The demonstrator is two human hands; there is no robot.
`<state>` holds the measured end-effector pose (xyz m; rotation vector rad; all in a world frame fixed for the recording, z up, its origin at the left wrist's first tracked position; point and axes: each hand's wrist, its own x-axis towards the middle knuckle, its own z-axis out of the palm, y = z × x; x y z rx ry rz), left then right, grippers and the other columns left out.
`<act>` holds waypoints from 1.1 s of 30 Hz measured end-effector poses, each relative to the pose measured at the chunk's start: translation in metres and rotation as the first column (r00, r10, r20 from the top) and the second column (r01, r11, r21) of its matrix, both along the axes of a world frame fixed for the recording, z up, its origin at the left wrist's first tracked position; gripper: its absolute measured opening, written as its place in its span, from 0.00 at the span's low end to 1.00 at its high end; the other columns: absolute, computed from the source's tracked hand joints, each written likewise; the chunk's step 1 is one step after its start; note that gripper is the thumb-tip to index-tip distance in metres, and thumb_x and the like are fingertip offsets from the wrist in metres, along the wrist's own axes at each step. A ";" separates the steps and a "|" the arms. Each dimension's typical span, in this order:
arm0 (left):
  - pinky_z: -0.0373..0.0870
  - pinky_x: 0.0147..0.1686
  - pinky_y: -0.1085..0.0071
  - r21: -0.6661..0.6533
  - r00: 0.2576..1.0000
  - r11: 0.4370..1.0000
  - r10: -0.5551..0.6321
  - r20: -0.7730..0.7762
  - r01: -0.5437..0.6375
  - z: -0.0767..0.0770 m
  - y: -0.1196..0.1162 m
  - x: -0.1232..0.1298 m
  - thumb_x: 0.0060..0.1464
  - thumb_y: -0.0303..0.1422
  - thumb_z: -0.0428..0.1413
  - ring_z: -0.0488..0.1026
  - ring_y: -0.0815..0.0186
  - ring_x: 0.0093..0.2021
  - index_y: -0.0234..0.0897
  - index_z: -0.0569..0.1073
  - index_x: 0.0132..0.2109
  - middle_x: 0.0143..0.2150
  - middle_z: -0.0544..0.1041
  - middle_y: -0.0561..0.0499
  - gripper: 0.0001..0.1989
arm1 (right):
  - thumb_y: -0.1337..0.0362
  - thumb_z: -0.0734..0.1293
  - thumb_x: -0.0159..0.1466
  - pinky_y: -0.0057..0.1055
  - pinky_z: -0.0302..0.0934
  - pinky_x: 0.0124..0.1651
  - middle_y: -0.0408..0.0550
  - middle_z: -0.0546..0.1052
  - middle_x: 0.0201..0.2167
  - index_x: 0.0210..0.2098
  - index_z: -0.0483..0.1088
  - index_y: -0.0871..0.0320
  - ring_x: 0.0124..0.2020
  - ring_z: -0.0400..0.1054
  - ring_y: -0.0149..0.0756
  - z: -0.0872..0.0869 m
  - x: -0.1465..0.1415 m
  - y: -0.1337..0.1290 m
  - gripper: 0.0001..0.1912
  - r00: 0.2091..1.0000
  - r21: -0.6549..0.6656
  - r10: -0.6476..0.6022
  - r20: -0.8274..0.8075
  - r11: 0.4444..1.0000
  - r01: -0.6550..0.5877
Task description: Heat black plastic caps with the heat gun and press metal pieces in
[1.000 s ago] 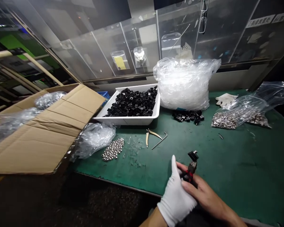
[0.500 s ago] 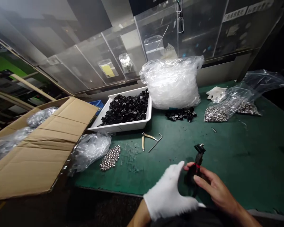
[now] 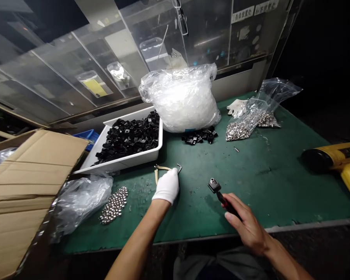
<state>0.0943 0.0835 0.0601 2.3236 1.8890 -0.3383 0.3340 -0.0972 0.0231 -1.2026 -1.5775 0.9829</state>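
Note:
My left hand [image 3: 167, 186], in a white glove, is closed over the hex key [image 3: 179, 168] on the green table; the key's bent end sticks out past the fingers. Beside that hand lie pliers with cream handles [image 3: 156, 175], partly covered by the glove. My bare right hand [image 3: 243, 219] is wrapped round a black-and-red-handled tool [image 3: 225, 202], held above the table and pointing up and left. At the tool's tip sits a small black square piece [image 3: 214, 186] with a round metal part on it.
A white tray [image 3: 125, 158] holds many black plastic pieces. Round metal parts [image 3: 114, 205] lie near a clear bag [image 3: 84, 198] and an open cardboard box [image 3: 32, 182]. Behind stand a stuffed clear bag [image 3: 181, 99] and bagged metal parts [image 3: 239, 130]. A yellow-black power tool [image 3: 335, 157] lies right.
My left hand has left the tool, reached forward and left, and closed on the hex key. My right hand keeps the tool, now tilted left. The view has swung right.

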 end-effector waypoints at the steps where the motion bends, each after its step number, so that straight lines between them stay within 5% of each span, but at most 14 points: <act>1: 0.72 0.44 0.60 -0.011 1.000 1.000 -0.003 0.017 0.003 -0.001 0.000 0.000 0.59 0.21 0.43 0.78 0.56 0.42 0.34 0.71 0.50 0.45 0.78 0.38 0.17 | 0.61 0.57 0.73 0.37 0.67 0.52 0.52 0.71 0.49 0.63 0.59 0.52 0.48 0.69 0.42 0.001 0.003 0.000 0.20 1.000 0.008 0.001 0.008 1.000 -0.001; 6: 0.69 0.51 0.62 -0.031 0.987 1.000 0.002 0.163 0.003 -0.004 -0.014 -0.003 0.56 0.21 0.46 0.75 0.57 0.48 0.34 0.71 0.46 0.50 0.74 0.38 0.13 | 0.61 0.59 0.71 0.40 0.65 0.51 0.53 0.70 0.48 0.61 0.61 0.54 0.47 0.67 0.43 -0.004 0.015 0.000 0.20 0.997 0.036 0.003 0.072 0.999 -0.005; 10: 0.69 0.49 0.69 -0.062 0.930 0.998 0.021 0.366 0.002 0.007 -0.047 0.001 0.64 0.30 0.44 0.74 0.63 0.45 0.36 0.70 0.44 0.43 0.76 0.47 0.10 | 0.63 0.61 0.70 0.41 0.64 0.51 0.55 0.70 0.50 0.62 0.61 0.55 0.49 0.67 0.45 -0.007 0.020 0.000 0.21 0.991 0.048 0.018 0.133 0.999 -0.025; 15: 0.69 0.39 0.72 -0.167 0.586 0.979 0.202 0.785 -0.113 0.035 -0.096 0.007 0.66 0.42 0.48 0.73 0.67 0.35 0.37 0.73 0.46 0.34 0.77 0.53 0.15 | 0.63 0.63 0.69 0.44 0.64 0.53 0.56 0.71 0.51 0.62 0.61 0.55 0.50 0.67 0.47 -0.008 0.022 0.001 0.22 0.978 0.048 0.052 0.203 0.997 -0.063; 17: 0.69 0.37 0.74 -0.153 0.527 0.977 0.211 0.823 -0.151 0.042 -0.110 0.008 0.66 0.41 0.51 0.72 0.69 0.33 0.37 0.74 0.46 0.32 0.76 0.54 0.13 | 0.64 0.63 0.68 0.45 0.65 0.53 0.57 0.71 0.51 0.62 0.61 0.55 0.50 0.68 0.47 -0.008 0.022 0.002 0.23 0.972 0.046 0.061 0.226 0.996 -0.073; 23: 0.67 0.36 0.77 -0.028 0.539 0.994 0.080 0.838 -0.104 0.046 -0.121 0.005 0.65 0.35 0.54 0.71 0.72 0.31 0.39 0.75 0.45 0.31 0.75 0.56 0.08 | 0.64 0.64 0.67 0.44 0.66 0.51 0.56 0.72 0.50 0.61 0.62 0.55 0.49 0.69 0.47 -0.005 0.023 0.005 0.23 0.954 0.061 0.082 0.287 0.993 -0.104; 33: 0.69 0.37 0.78 0.020 0.574 0.996 0.033 0.818 -0.087 0.038 -0.121 0.002 0.65 0.35 0.53 0.72 0.73 0.32 0.38 0.76 0.46 0.34 0.77 0.55 0.08 | 0.64 0.64 0.67 0.45 0.66 0.50 0.57 0.72 0.49 0.62 0.62 0.56 0.48 0.69 0.47 -0.003 0.024 0.005 0.24 0.936 0.061 0.103 0.338 0.990 -0.131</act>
